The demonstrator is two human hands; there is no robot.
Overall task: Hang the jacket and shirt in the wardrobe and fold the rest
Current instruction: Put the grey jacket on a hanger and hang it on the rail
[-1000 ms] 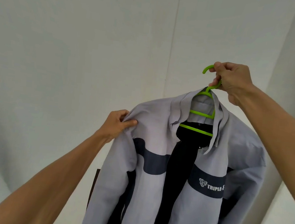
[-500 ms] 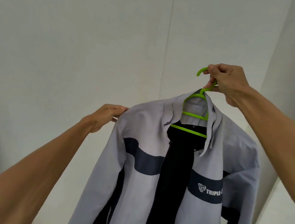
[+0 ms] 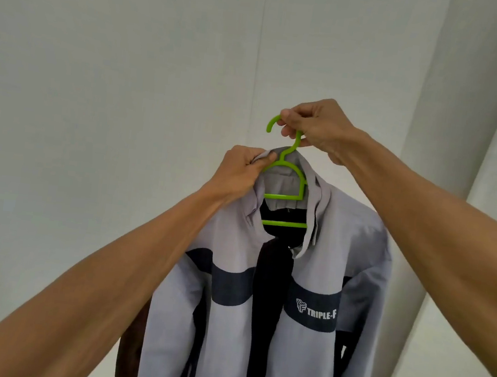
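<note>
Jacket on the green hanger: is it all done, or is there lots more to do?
Done: the grey jacket sits on the green hanger. In hand: the right grip holds its hook while the left grip pinches the collar, seemingly straightening it. Left: no wardrobe rail shows, so hanging it up remains, and the shirt and the clothes to fold are out of view.

Pale grey jacket (image 3: 319, 258) with a navy chest band, on a lime-green hanger (image 3: 287, 189).
</note>
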